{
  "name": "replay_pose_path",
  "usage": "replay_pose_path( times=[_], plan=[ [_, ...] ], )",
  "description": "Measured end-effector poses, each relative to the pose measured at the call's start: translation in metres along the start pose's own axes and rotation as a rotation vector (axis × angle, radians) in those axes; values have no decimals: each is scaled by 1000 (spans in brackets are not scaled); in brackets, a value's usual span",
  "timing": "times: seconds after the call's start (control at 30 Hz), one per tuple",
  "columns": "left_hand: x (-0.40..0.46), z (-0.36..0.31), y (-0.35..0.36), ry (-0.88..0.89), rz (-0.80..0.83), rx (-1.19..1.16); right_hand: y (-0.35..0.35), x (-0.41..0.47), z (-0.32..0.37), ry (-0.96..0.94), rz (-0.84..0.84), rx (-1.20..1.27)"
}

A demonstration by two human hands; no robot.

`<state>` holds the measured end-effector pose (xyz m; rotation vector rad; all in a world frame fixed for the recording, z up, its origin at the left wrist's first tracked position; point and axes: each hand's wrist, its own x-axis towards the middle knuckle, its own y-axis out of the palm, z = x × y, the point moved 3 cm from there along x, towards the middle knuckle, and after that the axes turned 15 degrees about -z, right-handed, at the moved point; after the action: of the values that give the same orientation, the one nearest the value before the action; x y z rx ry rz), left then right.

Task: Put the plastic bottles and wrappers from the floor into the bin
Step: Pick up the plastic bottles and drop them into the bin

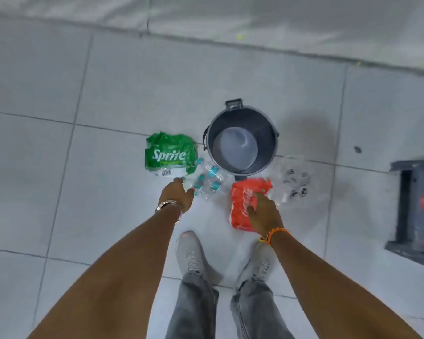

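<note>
A dark grey bin stands open on the white tiled floor, with nothing visible inside it. Left of it lies a green Sprite wrapper. Several clear plastic bottles with teal labels lie bunched in front of the bin. A red Coca-Cola wrapper lies to the right of them, and a clear plastic wrapper beside that. My left hand reaches down at the bottles' left edge, fingers apart. My right hand rests over the red wrapper, fingers spread on it.
My two feet in pale shoes stand just behind the litter. A dark grey rack holding red packs is at the right edge. A wall base runs along the top of the view.
</note>
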<state>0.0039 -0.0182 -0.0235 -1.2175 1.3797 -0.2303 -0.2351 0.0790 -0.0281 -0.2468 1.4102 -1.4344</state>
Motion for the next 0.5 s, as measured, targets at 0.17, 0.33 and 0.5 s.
replay_pose_path(
  times=[0.17,0.33,0.5],
  plan=[
    [78,41,93,-359,7,-247,114,54,5,-99,82,11],
    [125,57,152,-527,-54,-343,181,97,26,-228,32,-149],
    [138,66,190,-630,-62,-332,221,115,24,-283,-11,-308]
  ],
)
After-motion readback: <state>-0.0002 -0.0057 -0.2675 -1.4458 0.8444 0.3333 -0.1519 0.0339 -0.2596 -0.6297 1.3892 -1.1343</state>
